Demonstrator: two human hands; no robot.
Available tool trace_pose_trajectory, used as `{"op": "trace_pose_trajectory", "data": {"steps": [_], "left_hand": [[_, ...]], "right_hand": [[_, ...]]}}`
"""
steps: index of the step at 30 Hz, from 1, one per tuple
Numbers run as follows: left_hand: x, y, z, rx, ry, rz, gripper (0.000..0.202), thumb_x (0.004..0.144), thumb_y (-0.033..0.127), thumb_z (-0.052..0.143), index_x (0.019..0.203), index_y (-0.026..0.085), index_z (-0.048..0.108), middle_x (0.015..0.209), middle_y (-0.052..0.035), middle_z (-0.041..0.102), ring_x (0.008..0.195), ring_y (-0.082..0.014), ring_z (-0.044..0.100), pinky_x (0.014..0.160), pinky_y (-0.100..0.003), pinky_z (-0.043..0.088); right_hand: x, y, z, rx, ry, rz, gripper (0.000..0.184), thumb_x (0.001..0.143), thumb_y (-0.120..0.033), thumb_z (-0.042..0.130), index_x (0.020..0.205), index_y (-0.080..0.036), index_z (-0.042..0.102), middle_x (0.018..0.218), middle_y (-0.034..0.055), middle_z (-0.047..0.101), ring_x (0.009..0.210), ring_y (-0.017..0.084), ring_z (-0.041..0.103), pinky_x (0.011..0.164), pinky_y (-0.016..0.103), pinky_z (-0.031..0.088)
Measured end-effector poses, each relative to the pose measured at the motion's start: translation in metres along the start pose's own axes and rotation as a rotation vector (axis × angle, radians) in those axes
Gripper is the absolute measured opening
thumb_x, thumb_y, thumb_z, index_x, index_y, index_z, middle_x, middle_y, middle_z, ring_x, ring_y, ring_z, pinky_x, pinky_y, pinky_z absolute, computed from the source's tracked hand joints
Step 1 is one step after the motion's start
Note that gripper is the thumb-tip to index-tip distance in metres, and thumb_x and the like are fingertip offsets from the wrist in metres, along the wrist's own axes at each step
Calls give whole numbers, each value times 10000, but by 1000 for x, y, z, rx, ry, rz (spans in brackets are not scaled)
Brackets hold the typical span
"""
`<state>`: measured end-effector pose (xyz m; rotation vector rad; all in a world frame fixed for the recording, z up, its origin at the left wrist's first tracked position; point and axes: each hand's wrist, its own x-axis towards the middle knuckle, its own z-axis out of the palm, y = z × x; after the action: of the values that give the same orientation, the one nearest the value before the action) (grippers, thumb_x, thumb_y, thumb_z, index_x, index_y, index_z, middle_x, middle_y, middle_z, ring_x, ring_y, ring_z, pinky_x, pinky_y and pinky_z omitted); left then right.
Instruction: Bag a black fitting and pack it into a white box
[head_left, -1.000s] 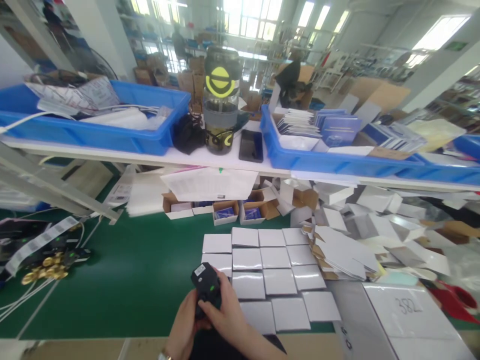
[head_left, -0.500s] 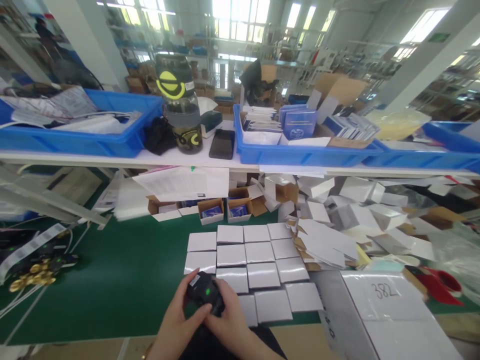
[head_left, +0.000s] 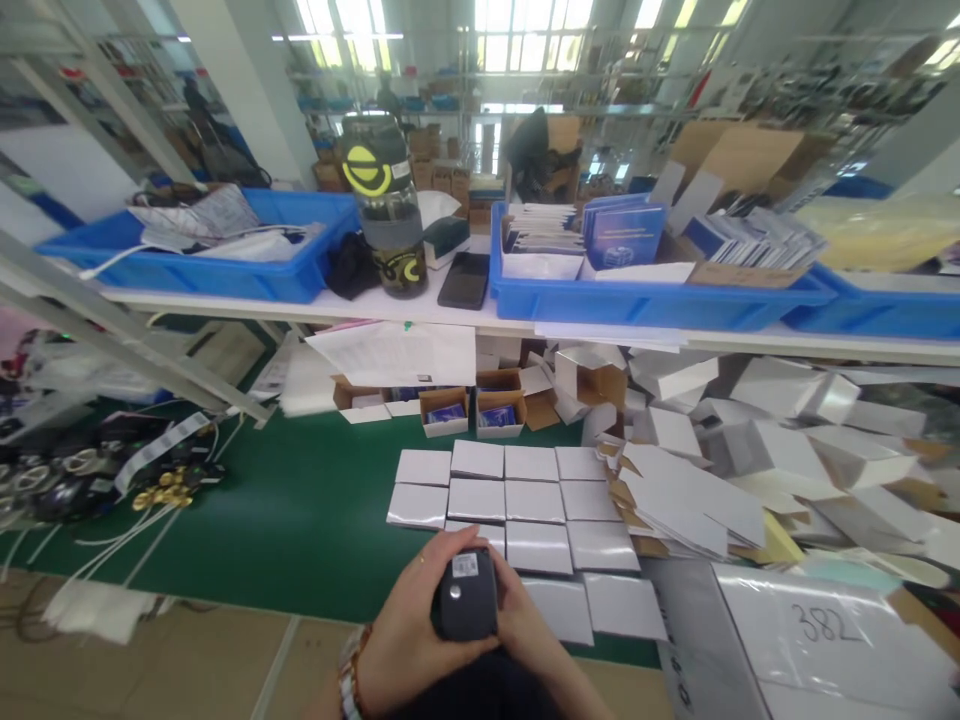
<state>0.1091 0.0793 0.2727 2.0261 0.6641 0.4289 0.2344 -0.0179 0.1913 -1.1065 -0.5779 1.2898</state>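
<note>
- Between the earlier frames and now, we have turned the small black device (head_left: pixel 467 594) over in our grip: a second ago its face with a green light pointed up and away; now a flat dark side with a white label near its top edge faces us.
- Our view has also swung a little, so the blue bins (head_left: pixel 645 290) on the shelf sit further right.
- Our left hand (head_left: pixel 409 630) wraps the device from the left, fingers curled round its side, a bracelet showing at the wrist.
- Our right hand (head_left: pixel 529 625) closes on it from the right, so both hands grasp the same device.
- We hold it raised above the near edge of the green worktop (head_left: pixel 300 520), just in front of the grid of flat white boxes (head_left: pixel 517 500).
- With the label side up, we judge the work has come to inspecting or reading that face.
- A dark water bottle (head_left: pixel 386 200) and a phone (head_left: pixel 465 280) stand on the shelf, well apart from our hands.
</note>
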Motion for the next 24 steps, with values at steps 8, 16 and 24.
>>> {"op": "trace_pose_trajectory", "data": {"steps": [8,16,24], "left_hand": [[0,18,6,51,-109,171,921,676,245,791,1489,308,363,1301,-60,639,1163,-274,625,1015,-404,536],[4,24,0,-114,22,-95,911,601,307,846,1425,257,461,1280,-85,639,1141,-307,620,1023,-434,509],[25,9,-8,-551,171,-381,760,622,264,792,1325,207,509,1201,-97,624,1031,-253,627,905,-353,529]], "right_hand": [[-10,-12,-6,-162,-30,-108,549,804,-593,671,1228,-257,578,1145,77,680,1015,256,639,882,420,542],[-13,-20,-8,-332,-20,-125,575,678,-508,808,1154,-233,641,1135,67,669,1038,275,610,947,427,491],[-19,-8,19,-216,272,69,532,657,-583,781,991,-175,706,903,72,714,851,268,625,795,380,500]]}}
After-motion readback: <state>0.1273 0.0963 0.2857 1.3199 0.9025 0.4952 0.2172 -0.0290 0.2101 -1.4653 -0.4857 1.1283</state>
